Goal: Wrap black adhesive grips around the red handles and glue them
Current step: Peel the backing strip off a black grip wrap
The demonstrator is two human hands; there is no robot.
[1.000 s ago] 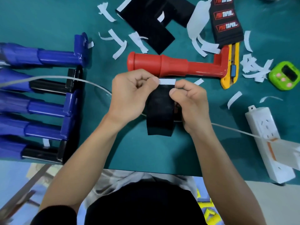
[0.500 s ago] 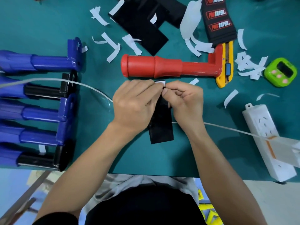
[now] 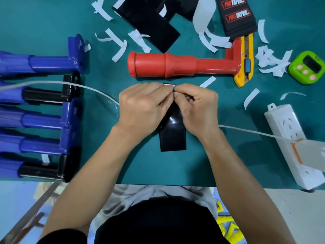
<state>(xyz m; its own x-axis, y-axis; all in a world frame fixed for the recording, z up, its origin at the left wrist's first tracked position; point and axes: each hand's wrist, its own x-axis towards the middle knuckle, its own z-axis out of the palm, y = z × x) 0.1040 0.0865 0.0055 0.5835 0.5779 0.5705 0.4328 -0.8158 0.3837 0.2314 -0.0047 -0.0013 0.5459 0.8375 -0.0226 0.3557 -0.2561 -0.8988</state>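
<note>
Black grip strip (image 3: pixel 173 136) is pinched at its far end by left hand (image 3: pixel 142 110) and right hand (image 3: pixel 197 110), fingertips curled together on the white backing tab (image 3: pixel 169 84), presumably to start the liner. The strip is laid toward the desk's (image 3: pixel 158 169) front edge; the red handle (image 3: pixel 175 65) is kept just beyond, bare.

A glossy black adhesive strip (image 3: pixel 173 136), catching a highlight, lies on a matt teal table (image 3: pixel 211 164). The red handle (image 3: pixel 175 65) is smooth, shiny plastic, as are the blue handles (image 3: pixel 51 64). The paper scraps (image 3: pixel 119 50) are thin and white. The power strip (image 3: pixel 288 131) is smooth white plastic.
</note>
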